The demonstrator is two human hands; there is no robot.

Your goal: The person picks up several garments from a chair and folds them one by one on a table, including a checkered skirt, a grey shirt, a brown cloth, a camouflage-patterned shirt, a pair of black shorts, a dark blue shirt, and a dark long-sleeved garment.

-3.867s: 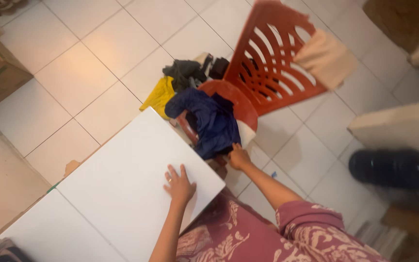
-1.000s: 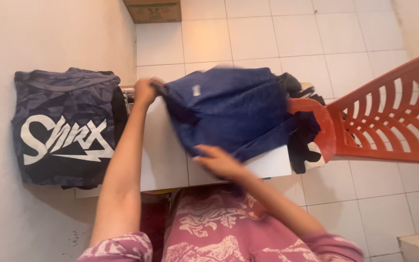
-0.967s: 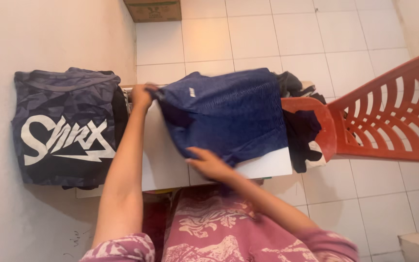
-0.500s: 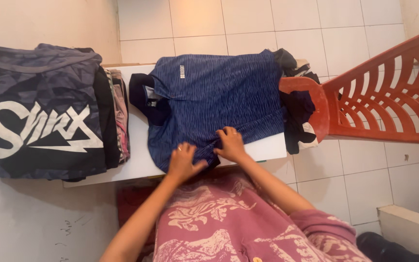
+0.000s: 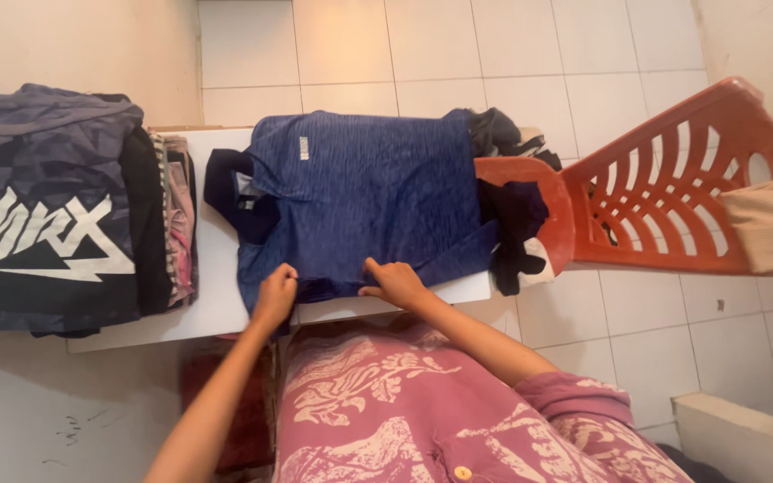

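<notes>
Grip: my left hand [image 5: 275,298] and right hand [image 5: 395,281] pinch the shirt [image 5: 364,201] hem nearest me.
Done: shirt spread flat beyond my fingers.
Left: folding.

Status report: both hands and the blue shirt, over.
Left hand and right hand both gripping near edge of blue shirt. Shirt spread flat on white board. Folded stack at left, apart.

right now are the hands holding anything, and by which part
Both hands grip the dark blue knit shirt spread on the white board: the left hand and the right hand pinch its near edge, the side closest to the person.
</notes>
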